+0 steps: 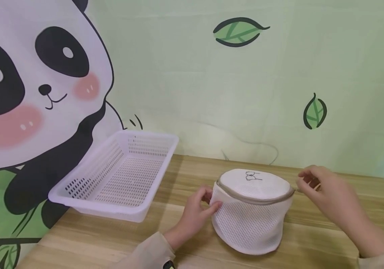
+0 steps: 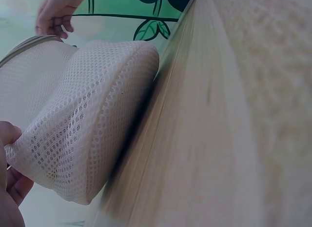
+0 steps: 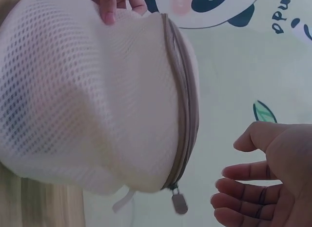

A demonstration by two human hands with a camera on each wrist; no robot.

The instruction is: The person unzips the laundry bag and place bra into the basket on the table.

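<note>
A white mesh laundry bag (image 1: 249, 224) stands on the wooden table, its round lid (image 1: 255, 185) edged by a brown zipper (image 1: 259, 201). The left hand (image 1: 200, 207) pinches the mesh at the bag's left side, thumb in front. Just past the bag's right edge, the right hand (image 1: 329, 196) is raised with loosely bent fingers, holding nothing. In the right wrist view a zipper pull (image 3: 180, 203) dangles from the end of the zipper, with a gap between it and the right fingers (image 3: 243, 195). The zipper appears drawn along the lid's visible front edge.
A white plastic basket (image 1: 138, 215) with slotted walls sits at the left of the table (image 1: 185, 172). Behind it hangs a pale green backdrop (image 1: 185, 86) printed with a panda and leaves. A small pale tab (image 3: 123, 201) sticks out from the bag near the pull.
</note>
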